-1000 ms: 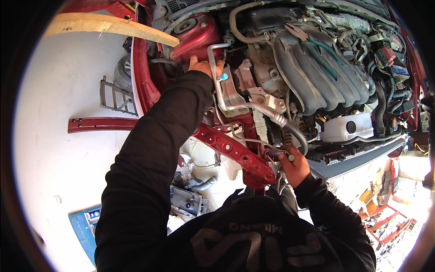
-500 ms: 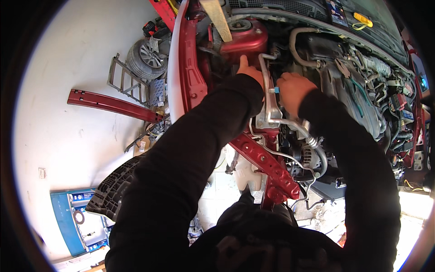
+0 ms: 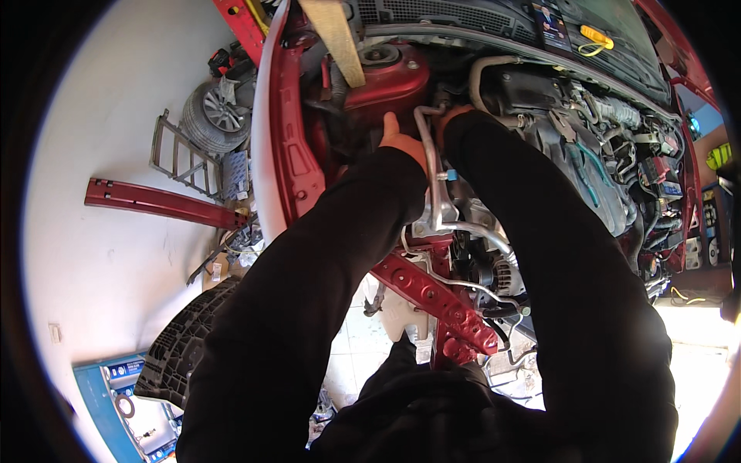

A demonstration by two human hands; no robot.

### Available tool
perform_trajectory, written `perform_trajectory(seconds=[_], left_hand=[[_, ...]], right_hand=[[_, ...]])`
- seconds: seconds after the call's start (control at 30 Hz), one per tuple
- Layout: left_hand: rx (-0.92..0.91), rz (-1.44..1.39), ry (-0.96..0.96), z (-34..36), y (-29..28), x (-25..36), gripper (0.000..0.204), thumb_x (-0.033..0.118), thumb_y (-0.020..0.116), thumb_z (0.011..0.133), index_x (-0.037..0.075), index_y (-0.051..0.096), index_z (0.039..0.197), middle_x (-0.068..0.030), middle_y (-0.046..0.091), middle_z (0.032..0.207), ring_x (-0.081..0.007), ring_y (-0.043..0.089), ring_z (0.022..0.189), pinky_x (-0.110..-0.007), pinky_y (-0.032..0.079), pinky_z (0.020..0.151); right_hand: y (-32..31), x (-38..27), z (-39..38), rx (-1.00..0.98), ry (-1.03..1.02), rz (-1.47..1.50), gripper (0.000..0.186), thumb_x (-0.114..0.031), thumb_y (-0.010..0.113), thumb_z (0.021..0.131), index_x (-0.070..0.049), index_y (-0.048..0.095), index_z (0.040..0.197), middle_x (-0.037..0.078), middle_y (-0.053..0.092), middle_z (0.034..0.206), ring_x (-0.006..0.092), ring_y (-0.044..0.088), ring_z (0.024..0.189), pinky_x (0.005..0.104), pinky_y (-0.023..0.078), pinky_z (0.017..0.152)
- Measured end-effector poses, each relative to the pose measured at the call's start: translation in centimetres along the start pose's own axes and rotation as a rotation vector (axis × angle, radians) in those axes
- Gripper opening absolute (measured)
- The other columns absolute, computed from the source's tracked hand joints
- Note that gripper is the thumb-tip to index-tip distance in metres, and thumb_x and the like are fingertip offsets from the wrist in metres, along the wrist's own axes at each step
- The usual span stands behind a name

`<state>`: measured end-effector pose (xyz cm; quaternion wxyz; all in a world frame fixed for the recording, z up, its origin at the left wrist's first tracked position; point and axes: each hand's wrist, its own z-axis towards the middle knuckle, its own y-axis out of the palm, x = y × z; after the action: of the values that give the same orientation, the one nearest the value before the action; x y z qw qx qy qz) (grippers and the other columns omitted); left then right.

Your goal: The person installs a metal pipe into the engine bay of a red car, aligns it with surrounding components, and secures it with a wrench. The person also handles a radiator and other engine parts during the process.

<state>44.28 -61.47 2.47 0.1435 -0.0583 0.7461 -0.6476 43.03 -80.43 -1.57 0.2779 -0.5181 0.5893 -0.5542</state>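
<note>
My left hand (image 3: 403,147) is down in the engine bay, just left of a bent silver metal pipe (image 3: 432,177). Its thumb points up toward the red strut tower (image 3: 394,81); the other fingers are hidden. Close to the pipe's upper bend is my right hand (image 3: 450,117), mostly covered by its black sleeve, so its grip does not show. A small blue piece (image 3: 448,176) sits on the pipe below both hands. Lower down, the pipe runs right under my right forearm.
A wooden prop (image 3: 336,38) stands against the strut tower. The red front crossmember (image 3: 432,297) slants below my arms. The engine (image 3: 575,154) fills the right side. A yellow-handled tool (image 3: 596,37) lies by the windscreen. A wheel (image 3: 218,116) leans by the left wall.
My right hand has moved up and left, from beside the pipe's middle to near its upper bend. My left hand stays by the pipe. The whole view has shifted slightly.
</note>
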Motion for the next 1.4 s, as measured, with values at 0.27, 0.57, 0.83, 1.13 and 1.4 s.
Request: perform_trajectory(seconds=[0.27, 0.57, 0.83, 1.13, 1.4], left_hand=[[-0.096, 0.08, 0.026, 0.1, -1.5, -0.2, 0.039, 0.041, 0.061, 0.101, 0.017, 0.08, 0.126, -0.0105, 0.083, 0.109, -0.0329, 0.078, 0.106, -0.079, 0.022, 0.115], [-0.283, 0.11, 0.018, 1.7, -4.4, -1.7, 0.04, 0.031, 0.069, 0.091, 0.017, 0.074, 0.128, -0.0107, 0.081, 0.107, -0.0301, 0.078, 0.103, -0.054, 0.043, 0.097], [-0.119, 0.068, -0.083, 1.9, -2.6, -1.4, 0.029, 0.031, 0.066, 0.092, 0.019, 0.08, 0.114, -0.0077, 0.08, 0.108, -0.0297, 0.076, 0.103, -0.049, 0.043, 0.098], [-0.101, 0.135, -0.174, -2.0, -4.8, -0.5, 0.04, 0.033, 0.069, 0.091, 0.012, 0.081, 0.123, -0.0048, 0.079, 0.119, -0.0275, 0.062, 0.126, -0.07, 0.022, 0.12], [0.029, -0.033, -0.234, -2.0, -3.7, 0.0, 0.03, 0.025, 0.062, 0.096, 0.012, 0.084, 0.111, -0.0051, 0.079, 0.108, -0.0277, 0.062, 0.121, -0.069, 0.027, 0.118]], right_hand=[[1.9, 0.2, 2.2, 0.027, -0.001, 0.106, 0.047, -0.038, 0.064, 0.099, -0.015, 0.072, 0.139, 0.017, 0.071, 0.142, 0.033, 0.073, 0.123, 0.0489, 0.056, 0.105], [2.1, -0.1, 3.5, 0.025, -0.005, 0.151, 0.048, -0.038, 0.064, 0.099, -0.015, 0.071, 0.14, 0.018, 0.07, 0.143, 0.0335, 0.071, 0.125, 0.0498, 0.054, 0.107], [2.7, -0.2, 4.1, 0.027, -0.024, 0.172, 0.049, -0.039, 0.064, 0.098, -0.015, 0.07, 0.141, 0.018, 0.069, 0.144, 0.034, 0.07, 0.127, 0.0506, 0.052, 0.109], [3.0, 0.0, 4.2, 0.015, -0.014, 0.186, 0.051, -0.039, 0.064, 0.098, -0.015, 0.069, 0.142, 0.019, 0.069, 0.145, 0.0346, 0.069, 0.129, 0.0515, 0.049, 0.111], [2.9, 0.3, 4.4, 0.0, -0.011, 0.182, 0.052, -0.039, 0.064, 0.098, -0.014, 0.069, 0.143, 0.02, 0.068, 0.146, 0.0351, 0.067, 0.13, 0.0523, 0.047, 0.113]])
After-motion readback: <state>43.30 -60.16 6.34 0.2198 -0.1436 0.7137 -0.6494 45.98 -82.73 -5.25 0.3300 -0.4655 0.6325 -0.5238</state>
